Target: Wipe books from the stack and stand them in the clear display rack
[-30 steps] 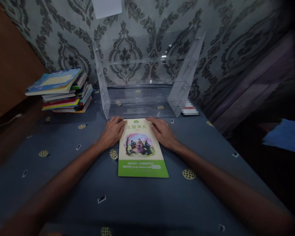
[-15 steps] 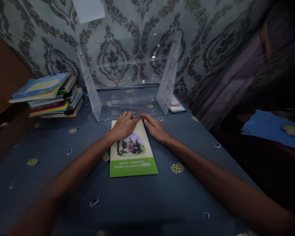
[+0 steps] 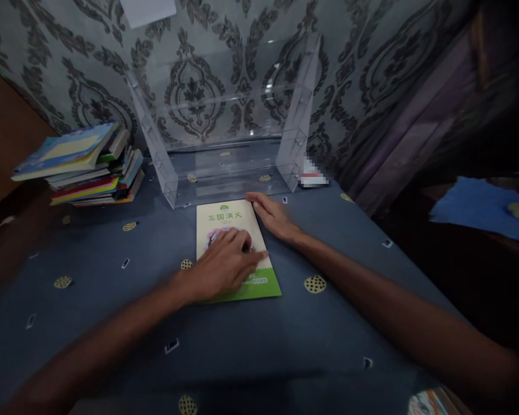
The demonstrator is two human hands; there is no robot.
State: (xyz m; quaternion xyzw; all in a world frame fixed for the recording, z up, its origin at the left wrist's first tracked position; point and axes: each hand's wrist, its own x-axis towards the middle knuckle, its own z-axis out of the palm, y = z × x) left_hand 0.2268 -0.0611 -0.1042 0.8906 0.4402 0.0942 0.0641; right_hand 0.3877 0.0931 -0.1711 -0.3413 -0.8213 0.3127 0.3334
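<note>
A book (image 3: 218, 222) with a cream and green cover lies closed and flat on the table, its title at the far end. My left hand (image 3: 229, 262) rests palm down over the middle of the cover, fingers loosely extended, hiding most of the picture. Along the book's upper right edge lies my right hand (image 3: 274, 216), fingers stretched forward, its side against the table. Neither hand grips anything. Just beyond the book stands a clear acrylic rack (image 3: 292, 132) with tiered shelves.
A stack of books (image 3: 90, 164) stands on the left of the dark blue tablecloth (image 3: 242, 346). A pixelated white item (image 3: 313, 173) sits right of the rack. Behind is a patterned wall (image 3: 237, 75). At the bottom right edge shows part of a colourful item (image 3: 428, 403).
My left hand has slid from the book's top towards me, onto its middle, uncovering the title. My right hand stays by the upper right edge. The view has shifted slightly.
</note>
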